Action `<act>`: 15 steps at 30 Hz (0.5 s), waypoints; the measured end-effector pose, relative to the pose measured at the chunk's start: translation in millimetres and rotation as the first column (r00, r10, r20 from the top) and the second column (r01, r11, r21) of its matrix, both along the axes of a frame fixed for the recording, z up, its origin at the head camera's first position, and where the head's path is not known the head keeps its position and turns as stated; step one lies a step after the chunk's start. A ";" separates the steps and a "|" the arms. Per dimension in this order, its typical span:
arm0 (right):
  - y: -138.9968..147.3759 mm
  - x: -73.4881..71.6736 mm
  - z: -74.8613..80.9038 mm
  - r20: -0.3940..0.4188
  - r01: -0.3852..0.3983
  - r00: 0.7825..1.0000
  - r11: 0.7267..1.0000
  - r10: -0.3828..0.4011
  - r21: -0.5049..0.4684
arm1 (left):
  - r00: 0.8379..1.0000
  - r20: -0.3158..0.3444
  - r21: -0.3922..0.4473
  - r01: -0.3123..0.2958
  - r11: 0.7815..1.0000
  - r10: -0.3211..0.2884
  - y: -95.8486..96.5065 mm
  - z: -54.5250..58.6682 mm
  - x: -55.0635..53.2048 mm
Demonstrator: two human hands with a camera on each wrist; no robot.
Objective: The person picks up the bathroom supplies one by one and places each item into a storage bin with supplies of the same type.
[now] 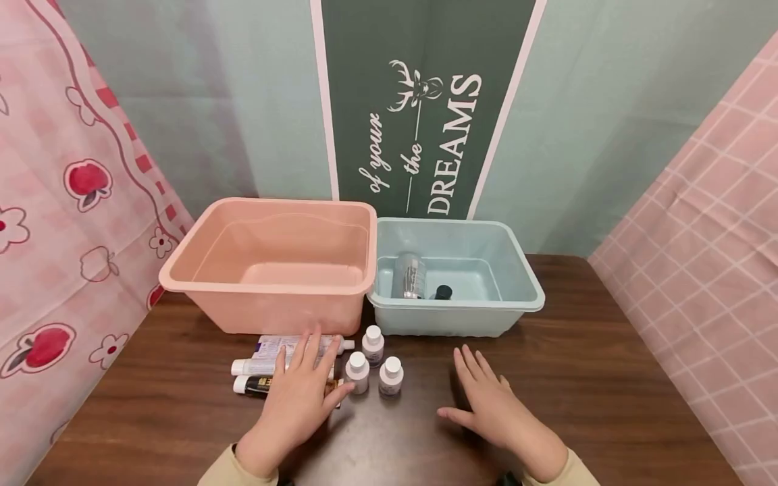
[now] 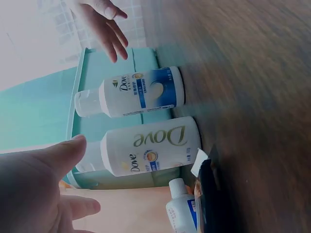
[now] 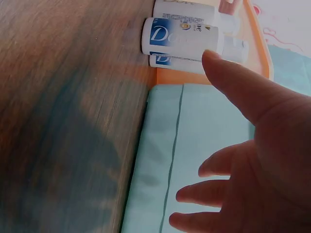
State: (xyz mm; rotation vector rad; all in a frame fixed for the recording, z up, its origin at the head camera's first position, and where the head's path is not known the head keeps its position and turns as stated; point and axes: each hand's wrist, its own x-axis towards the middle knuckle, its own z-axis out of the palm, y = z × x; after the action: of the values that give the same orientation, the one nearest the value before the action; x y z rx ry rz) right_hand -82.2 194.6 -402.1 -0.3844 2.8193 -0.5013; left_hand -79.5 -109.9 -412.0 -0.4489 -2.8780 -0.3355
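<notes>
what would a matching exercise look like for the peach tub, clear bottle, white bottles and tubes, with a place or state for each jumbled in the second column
Column one:
1. peach tub
2. clear bottle
3. white bottles
4. tubes

Column two:
A. lying flat, partly hidden by the left hand in the head view
B. inside the blue tub
C. standing upright, white caps on top
D. beside the blue tub, on its left

Right pairs: 1-D, 2-B, 3-C, 4-A

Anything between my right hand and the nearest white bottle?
Nothing: in the head view, only bare brown tabletop shows between the right hand and the nearest white bottle.
</notes>
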 end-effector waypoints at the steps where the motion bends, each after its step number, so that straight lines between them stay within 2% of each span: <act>1: -0.6 -0.1 0.0 -0.017 -0.005 1.000 1.000 0.005 -0.002 | 1.000 -0.008 0.005 0.001 1.000 -0.001 -0.2 1.0 0.5; 5: -3.0 -0.9 -0.3 -0.111 -0.040 0.993 0.999 0.038 -0.013 | 0.999 -0.037 0.026 -0.002 1.000 0.003 -1.8 4.1 2.0; 11: -5.4 -1.3 -3.9 -0.230 -0.097 0.970 0.992 0.076 -0.084 | 0.998 -0.069 0.045 -0.010 0.999 0.013 -7.1 6.6 5.2; 15: -5.4 -3.4 -6.4 -0.285 -0.126 0.955 0.981 0.079 -0.149 | 0.988 -0.152 0.052 0.032 0.998 -0.024 -14.3 12.8 5.9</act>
State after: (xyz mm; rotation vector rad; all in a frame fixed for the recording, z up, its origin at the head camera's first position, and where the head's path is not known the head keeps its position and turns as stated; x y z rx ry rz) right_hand -85.7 189.1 -408.5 -0.6815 3.0113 -0.7133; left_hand -73.7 -124.2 -399.1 -0.4834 -2.7110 -0.3669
